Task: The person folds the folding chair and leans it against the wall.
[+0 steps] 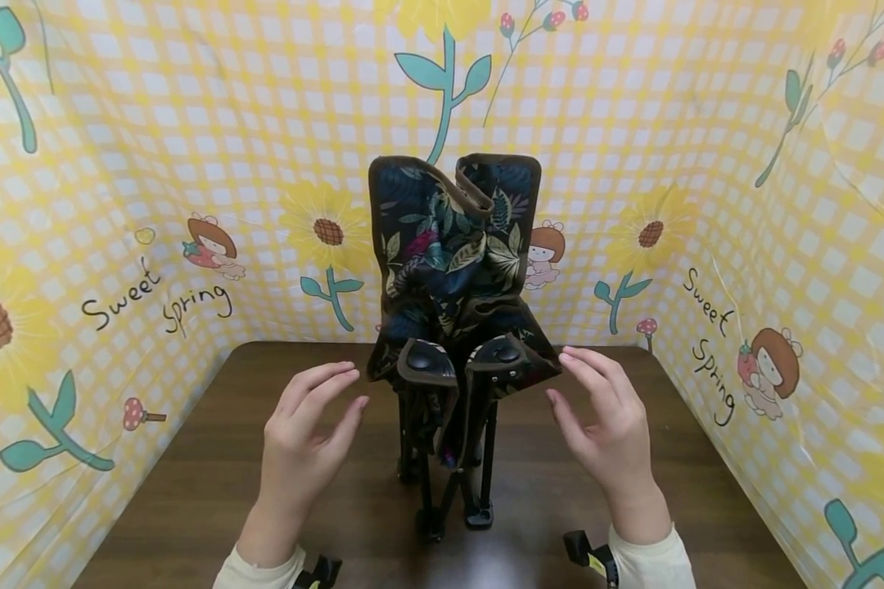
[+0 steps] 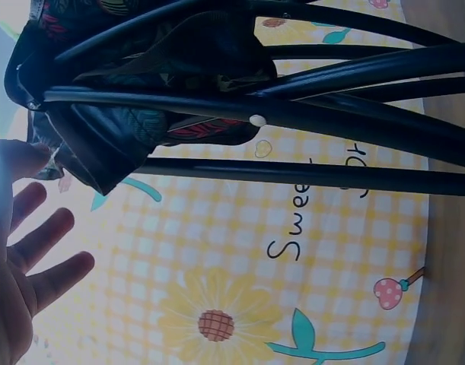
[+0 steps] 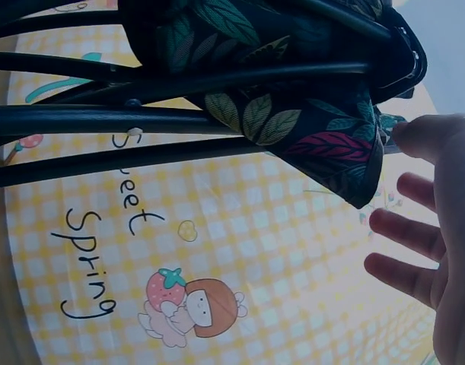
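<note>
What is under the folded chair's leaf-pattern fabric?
Under the fabric of the folded chair, black legs stand on the brown table. The upper frame is hidden by fabric.

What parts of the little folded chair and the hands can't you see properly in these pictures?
- Head view: the folding chair's back legs are hidden behind its bunched leaf-print fabric.
- Head view: the bottom edge cuts off both arms beyond the sleeves.
- Left wrist view: the left hand is cut off by the edge and washed out by glare.
- Right wrist view: the right hand is cut off; whether its thumb touches the fabric is unclear.
</note>
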